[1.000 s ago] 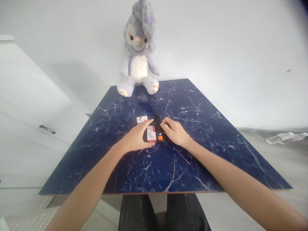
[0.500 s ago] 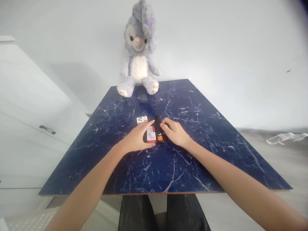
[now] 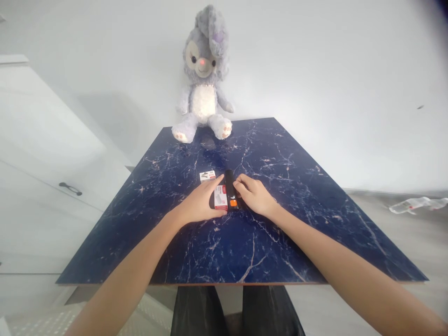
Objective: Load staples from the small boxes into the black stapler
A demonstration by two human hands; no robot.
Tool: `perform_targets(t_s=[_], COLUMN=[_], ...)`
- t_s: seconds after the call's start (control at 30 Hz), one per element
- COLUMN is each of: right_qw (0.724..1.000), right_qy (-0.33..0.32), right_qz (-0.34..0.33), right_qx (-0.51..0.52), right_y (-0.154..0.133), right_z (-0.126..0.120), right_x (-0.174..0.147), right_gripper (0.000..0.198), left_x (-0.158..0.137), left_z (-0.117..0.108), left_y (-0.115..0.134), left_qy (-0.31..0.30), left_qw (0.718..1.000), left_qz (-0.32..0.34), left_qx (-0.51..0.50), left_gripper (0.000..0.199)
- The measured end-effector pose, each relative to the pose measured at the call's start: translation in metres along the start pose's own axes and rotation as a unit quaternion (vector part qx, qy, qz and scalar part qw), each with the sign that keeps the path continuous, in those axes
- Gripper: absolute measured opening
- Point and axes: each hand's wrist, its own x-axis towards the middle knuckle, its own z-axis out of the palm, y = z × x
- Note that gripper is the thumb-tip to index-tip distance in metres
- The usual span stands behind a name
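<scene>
My left hand [image 3: 200,199] curves round a small red-and-white box [image 3: 220,198], thumb at the near end and fingers at the far end. A dark item shows partly under that hand. Against the box's right side lies a long black object [image 3: 230,184] with an orange square at its near end; it looks like a stapler. My right hand [image 3: 256,194] is closed beside it, its curled fingertips at the black object's right edge; whatever they pinch is hidden. Just beyond my left hand sits another small white box [image 3: 207,175] with a dark picture on it.
A grey plush rabbit [image 3: 205,100] sits at the far edge of the blue marbled table [image 3: 252,252], against the wall. A white cabinet [image 3: 42,186] stands at the left. Clear plastic packaging [image 3: 413,204] lies on the floor at the right.
The whole view has shifted slightly, so everything appears a little lower. Both hands keep nearly the same grip and place around the box and the black object.
</scene>
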Motion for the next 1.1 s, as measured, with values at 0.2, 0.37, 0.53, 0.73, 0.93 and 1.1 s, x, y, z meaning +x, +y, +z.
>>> perform_targets(t_s=[0.2, 0.37, 0.53, 0.73, 0.93, 1.1], right_qw=[1.000, 1.000, 1.000, 1.000, 1.000, 1.000], right_qy=[0.001, 0.000, -0.001, -0.002, -0.002, -0.005], right_qz=[-0.003, -0.001, 0.003, 0.001, 0.002, 0.000], right_qx=[-0.002, -0.002, -0.002, -0.002, -0.005, -0.007], right_y=[0.000, -0.001, -0.001, -0.001, 0.000, 0.001], right_z=[0.000, 0.000, 0.000, 0.000, 0.000, 0.001], right_x=[0.000, 0.000, 0.000, 0.000, 0.000, 0.000], right_gripper=[0.028, 0.028, 0.028, 0.028, 0.029, 0.030], left_x=[0.000, 0.000, 0.000, 0.000, -0.001, 0.006], left_z=[0.000, 0.000, 0.000, -0.002, -0.008, -0.010], left_y=[-0.001, -0.001, 0.000, 0.002, 0.001, -0.022], left_qy=[-0.004, -0.004, -0.001, -0.004, 0.021, 0.203], left_qw=[1.000, 1.000, 1.000, 1.000, 0.999, 0.976], left_qz=[-0.008, -0.006, 0.001, 0.014, 0.048, -0.034], left_qx=[0.001, 0.007, 0.008, 0.006, 0.007, 0.069], left_gripper=[0.108, 0.109, 0.105, 0.106, 0.075, 0.041])
